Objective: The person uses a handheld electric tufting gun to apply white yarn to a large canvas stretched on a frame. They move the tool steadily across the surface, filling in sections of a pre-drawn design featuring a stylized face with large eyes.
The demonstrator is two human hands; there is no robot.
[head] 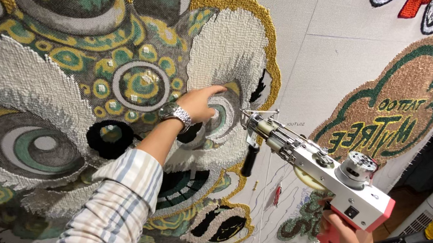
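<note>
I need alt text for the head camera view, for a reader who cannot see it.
The left hand touches a white tufted patch on a large stretched cloth bearing a green, gold and white lion-dance face. The right hand holds a white and pink tufting gun, its tip near the cloth.

I see no packages and no screens. The one sign-like thing is a tufted emblem (394, 101) on the stretched cloth at my upper right, beyond the big lion face: a lobed, leaf-like patch, tan inside, edged in dark green, with yellow-green lettering outlined in black, reversed. A second small patch (421, 9) in red, white and black is cut off by the top edge.
</note>
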